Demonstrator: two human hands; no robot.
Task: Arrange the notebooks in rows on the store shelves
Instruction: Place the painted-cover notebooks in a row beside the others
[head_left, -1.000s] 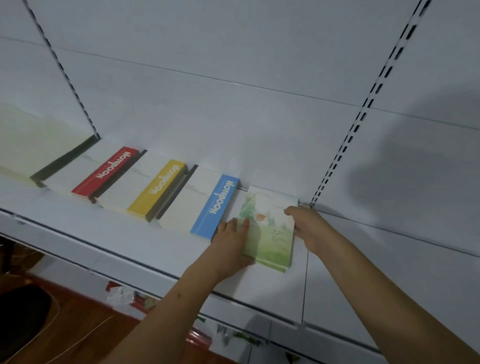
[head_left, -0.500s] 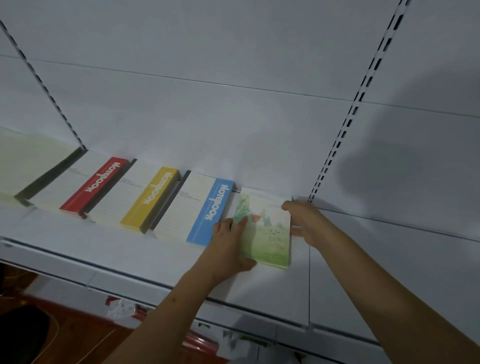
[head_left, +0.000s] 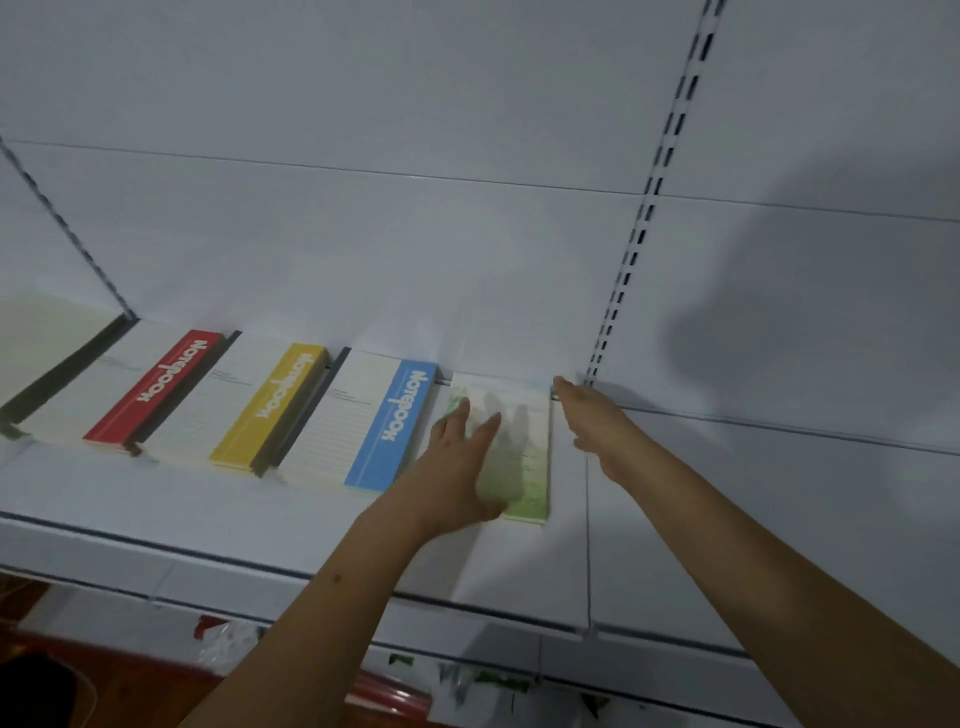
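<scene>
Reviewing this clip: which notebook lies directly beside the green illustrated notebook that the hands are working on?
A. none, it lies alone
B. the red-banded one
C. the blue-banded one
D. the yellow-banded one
C: the blue-banded notebook lies immediately left of the green illustrated notebook, with the yellow-banded notebook and red-banded notebook farther left along the shelf.

I see a white back wall (head_left: 415, 104) made of flat panels, far above the hands. A strip with dark slots (head_left: 654, 187) runs up the wall, just past the right hand (head_left: 597, 421). Another slotted strip (head_left: 67, 234) slants up far off to the left. A big grey shadow (head_left: 810, 291) lies on the wall to the right. Low down, under the shelf (head_left: 156, 525), I see reddish-brown floor (head_left: 140, 691).
</scene>
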